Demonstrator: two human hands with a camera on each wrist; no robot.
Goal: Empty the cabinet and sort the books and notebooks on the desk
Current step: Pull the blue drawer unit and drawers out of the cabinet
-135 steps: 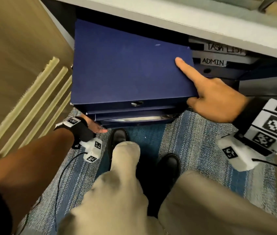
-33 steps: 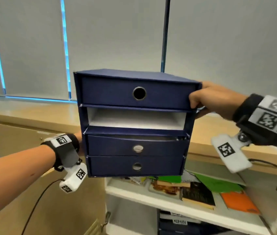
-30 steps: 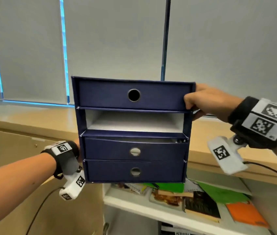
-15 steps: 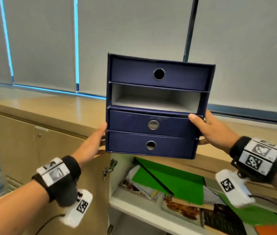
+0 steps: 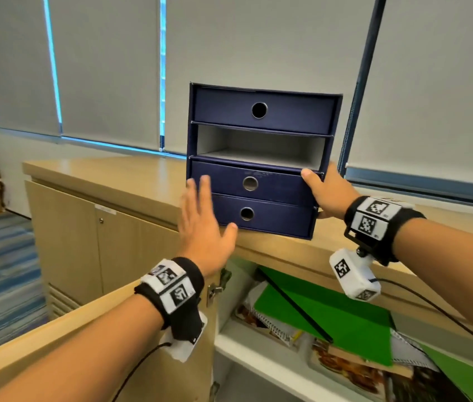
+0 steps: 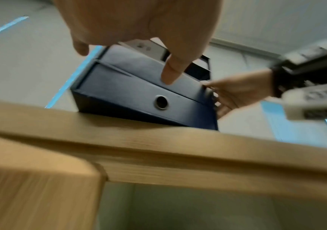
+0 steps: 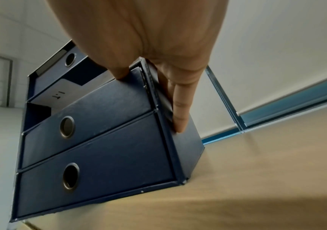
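A navy drawer box (image 5: 287, 187) stands on the wooden desk top (image 5: 113, 175) at its front edge. It has three shut drawers and one empty slot. My right hand (image 5: 325, 192) grips its right side, thumb on the front edge and fingers along the side wall, as the right wrist view shows on the box (image 7: 109, 140). My left hand (image 5: 203, 224) is off the box, blurred, with straight spread fingers in front of its lower left corner. In the open cabinet below lie a green folder (image 5: 331, 314), a spiral notebook (image 5: 264, 317) and books (image 5: 354, 369).
The cabinet door (image 5: 55, 343) stands open at the lower left under my left forearm. The white cabinet shelf (image 5: 258, 361) carries the folder and books. Shut cabinet doors (image 5: 84, 242) lie to the left. Window blinds (image 5: 258, 39) rise behind the desk.
The drawer box has come down from the air onto the desk top. My left hand has let go of its left side and opened. My right hand keeps its hold.
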